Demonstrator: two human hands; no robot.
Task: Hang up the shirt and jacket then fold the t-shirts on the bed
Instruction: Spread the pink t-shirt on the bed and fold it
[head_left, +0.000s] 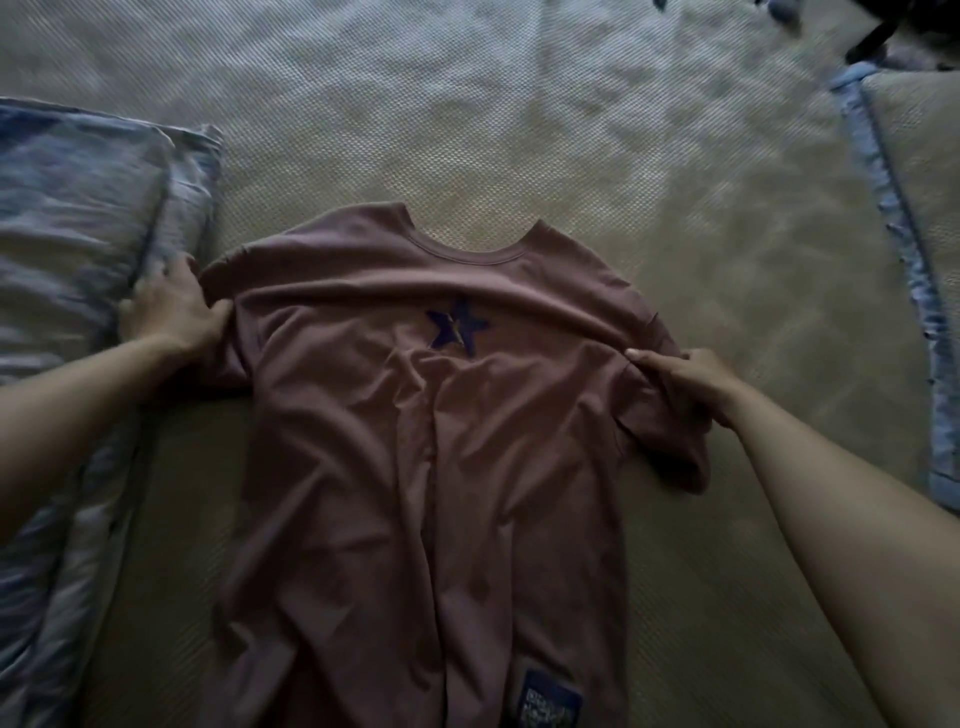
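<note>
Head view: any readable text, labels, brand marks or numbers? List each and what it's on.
No text can be read here.
Dark blue patch near the hem of the brown t-shirt: pale lettering in a few rows, too blurred to read.
Dark blue star on the t-shirt's chest: a graphic only, with a thin pale streak across it and no letters.
Bed mat, blue-striped pillow, blue-edged cushion: no markings visible.

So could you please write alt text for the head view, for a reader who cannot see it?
A brown t-shirt with a dark blue star lies spread on a woven bed mat, collar away from the viewer. The left hand and right hand each grip it near a sleeve. A blue-grey pillow lies at the left.
</note>
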